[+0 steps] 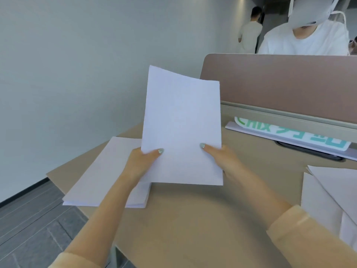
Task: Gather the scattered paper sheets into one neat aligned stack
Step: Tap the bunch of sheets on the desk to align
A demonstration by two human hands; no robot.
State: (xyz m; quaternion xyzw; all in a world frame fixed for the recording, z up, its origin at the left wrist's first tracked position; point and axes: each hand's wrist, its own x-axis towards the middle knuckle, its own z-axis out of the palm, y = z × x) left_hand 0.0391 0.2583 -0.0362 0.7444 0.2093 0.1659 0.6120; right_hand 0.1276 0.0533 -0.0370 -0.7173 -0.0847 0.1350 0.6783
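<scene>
I hold a sheaf of white paper sheets (181, 120) upright above the tan table (193, 219), its lower edge close to the tabletop. My left hand (143, 161) grips its lower left side and my right hand (220, 157) grips its lower right side, thumbs on the front. A thicker stack of white sheets (100, 176) lies flat at the table's left corner, partly under my left forearm. Several loose sheets (332, 194) lie overlapping and askew at the right edge of the view.
A brown desk divider (280, 82) stands along the far side. A white sign with green lettering (289, 136) lies at its foot over a dark cable slot. Behind the divider sits a person in white; another stands farther back. The table's left edge drops to grey floor.
</scene>
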